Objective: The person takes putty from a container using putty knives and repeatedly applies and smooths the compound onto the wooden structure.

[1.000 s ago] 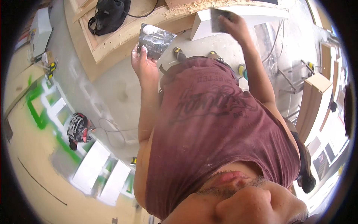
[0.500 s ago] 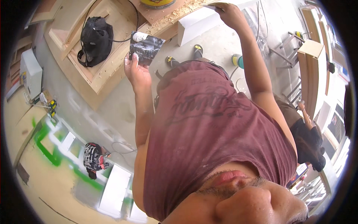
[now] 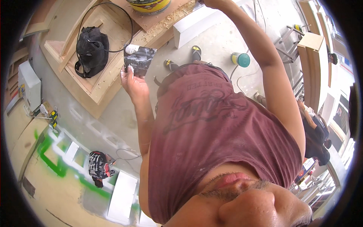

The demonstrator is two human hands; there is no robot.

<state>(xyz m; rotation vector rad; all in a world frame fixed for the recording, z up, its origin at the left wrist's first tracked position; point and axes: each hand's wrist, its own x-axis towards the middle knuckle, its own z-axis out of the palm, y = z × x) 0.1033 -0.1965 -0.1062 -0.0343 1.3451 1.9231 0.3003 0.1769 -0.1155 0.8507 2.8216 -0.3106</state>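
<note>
My left hand (image 3: 137,87) is closed on the lower edge of a dark, flat putty board (image 3: 140,62). A lump of white paste (image 3: 131,49) sits on the board's upper left corner, and white smears mark my fingers. At the top edge of the picture, my right hand (image 3: 217,3) reaches out to a long wooden edge (image 3: 181,12) strewn with shavings. Its fingers are closed on a thin, flat blade, of which only a small part shows; the picture's edge cuts off the rest.
A yellow and black tub (image 3: 150,6) stands on the wooden piece. A black bag (image 3: 92,49) and a dark cable (image 3: 130,26) lie on the wooden frame. Below are a white box-shaped piece (image 3: 194,28) and a teal-lidded can (image 3: 242,59). Other people (image 3: 100,166) (image 3: 315,138) work nearby.
The view has shifted, showing more of the tub. My left hand with the putty board appears lower and farther left. My right hand is farther up and left, partly out of the picture.
</note>
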